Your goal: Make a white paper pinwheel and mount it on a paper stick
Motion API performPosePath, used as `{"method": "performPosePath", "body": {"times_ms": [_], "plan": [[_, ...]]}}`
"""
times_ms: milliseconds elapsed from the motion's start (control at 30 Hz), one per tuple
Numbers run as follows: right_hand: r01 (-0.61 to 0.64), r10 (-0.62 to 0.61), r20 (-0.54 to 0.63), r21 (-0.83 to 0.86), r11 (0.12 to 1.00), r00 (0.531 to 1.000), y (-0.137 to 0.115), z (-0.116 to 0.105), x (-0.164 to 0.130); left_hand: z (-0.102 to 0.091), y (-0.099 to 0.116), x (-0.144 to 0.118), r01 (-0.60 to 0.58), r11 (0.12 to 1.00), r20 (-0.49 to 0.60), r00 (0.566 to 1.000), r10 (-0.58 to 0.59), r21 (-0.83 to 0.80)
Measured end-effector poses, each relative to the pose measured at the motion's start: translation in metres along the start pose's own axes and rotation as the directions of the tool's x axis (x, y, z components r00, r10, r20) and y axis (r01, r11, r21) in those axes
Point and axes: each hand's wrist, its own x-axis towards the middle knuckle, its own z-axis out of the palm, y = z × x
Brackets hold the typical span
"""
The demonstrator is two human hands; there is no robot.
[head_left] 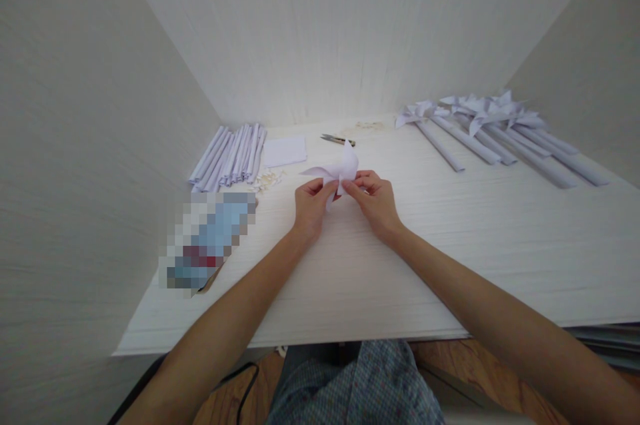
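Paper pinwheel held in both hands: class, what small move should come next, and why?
Probably pin its centre: both the left hand and right hand pinch the folded paper pinwheel together, with no stick on it yet. Rolled paper sticks wait at left; finished pinwheels lie at right.
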Motion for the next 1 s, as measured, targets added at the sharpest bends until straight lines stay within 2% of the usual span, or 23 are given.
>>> {"method": "performPosePath", "body": {"times_ms": [1000], "plan": [[0.012, -0.014, -0.035, -0.049, 0.999, 0.999, -0.0023, -0.0003, 0.0006, 0.0009, -0.0003, 0.0003, -0.022, 0.999, 0.031, 0.999, 0.021, 0.037]]}}
